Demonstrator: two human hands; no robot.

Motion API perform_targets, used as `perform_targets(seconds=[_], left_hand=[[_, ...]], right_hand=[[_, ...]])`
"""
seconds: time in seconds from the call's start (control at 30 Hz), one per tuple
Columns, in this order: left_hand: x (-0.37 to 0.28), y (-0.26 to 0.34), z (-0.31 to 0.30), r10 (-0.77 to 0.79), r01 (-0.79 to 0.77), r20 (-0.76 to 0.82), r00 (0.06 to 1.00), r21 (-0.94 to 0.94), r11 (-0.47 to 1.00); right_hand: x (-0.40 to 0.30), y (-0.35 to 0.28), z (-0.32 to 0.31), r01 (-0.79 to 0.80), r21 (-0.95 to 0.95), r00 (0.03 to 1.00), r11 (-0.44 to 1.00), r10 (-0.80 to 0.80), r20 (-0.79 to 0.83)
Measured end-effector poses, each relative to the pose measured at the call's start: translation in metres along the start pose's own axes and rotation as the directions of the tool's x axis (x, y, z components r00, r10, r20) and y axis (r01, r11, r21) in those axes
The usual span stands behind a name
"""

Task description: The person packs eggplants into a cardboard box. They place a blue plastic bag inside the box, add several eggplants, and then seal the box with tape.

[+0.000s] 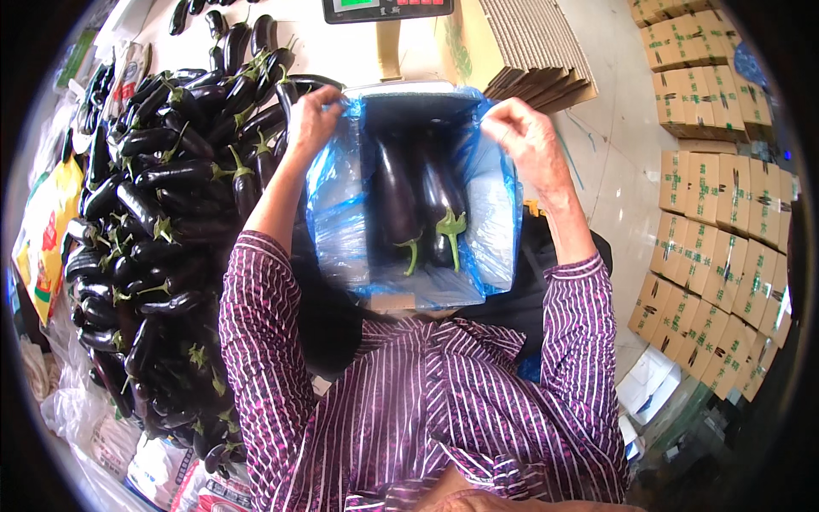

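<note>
Before me stands an open box lined with a blue plastic bag (496,211), its film folded out over both sides. Two dark eggplants lie side by side inside, a left eggplant (398,192) and a right eggplant (443,185), their green stems toward me. My left hand (318,121) pinches the bag's edge at the far left corner. At the far right corner my right hand (528,141) grips the film between thumb and fingers. The depth of the box beneath the eggplants is in shadow.
A large heap of eggplants (185,211) lies to my left, with plastic sacks (54,224) beyond it. A digital scale display (387,9) on a post (388,51) rises behind the box. Flattened cardboard boxes (537,51) stand at the back right. Packed cartons (716,275) are stacked along the right.
</note>
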State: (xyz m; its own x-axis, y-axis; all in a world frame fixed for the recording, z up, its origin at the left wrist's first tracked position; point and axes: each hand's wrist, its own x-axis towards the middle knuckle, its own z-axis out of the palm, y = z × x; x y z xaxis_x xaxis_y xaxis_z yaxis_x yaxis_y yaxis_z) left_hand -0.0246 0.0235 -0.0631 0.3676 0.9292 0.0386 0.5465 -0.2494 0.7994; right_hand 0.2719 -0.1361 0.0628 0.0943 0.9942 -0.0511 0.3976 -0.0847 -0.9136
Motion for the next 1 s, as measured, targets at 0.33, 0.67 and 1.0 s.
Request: perform_targets(seconds=[0.33, 0.67, 1.0], left_hand=[[-0.105, 0.135, -0.037, 0.387, -0.313, 0.659, 0.645, -0.234, 0.920], [-0.110, 0.046, -0.030, -0.155, 0.143, -0.061, 0.986, -0.166, 0.976], [-0.164, 0.001, 0.005, -0.410, 0.439, 0.176, 0.895, -0.192, 0.877]], right_hand=[[-0.025, -0.006, 0.013, -0.011, -0.207, 0.983, 0.978, -0.028, -0.183], [-0.100, 0.006, 0.089, 0.155, -0.010, 0.595, 0.988, -0.085, 0.799], [-0.148, 0.072, 0.003, -0.400, 0.265, 0.906, 0.877, 0.422, -0.031]])
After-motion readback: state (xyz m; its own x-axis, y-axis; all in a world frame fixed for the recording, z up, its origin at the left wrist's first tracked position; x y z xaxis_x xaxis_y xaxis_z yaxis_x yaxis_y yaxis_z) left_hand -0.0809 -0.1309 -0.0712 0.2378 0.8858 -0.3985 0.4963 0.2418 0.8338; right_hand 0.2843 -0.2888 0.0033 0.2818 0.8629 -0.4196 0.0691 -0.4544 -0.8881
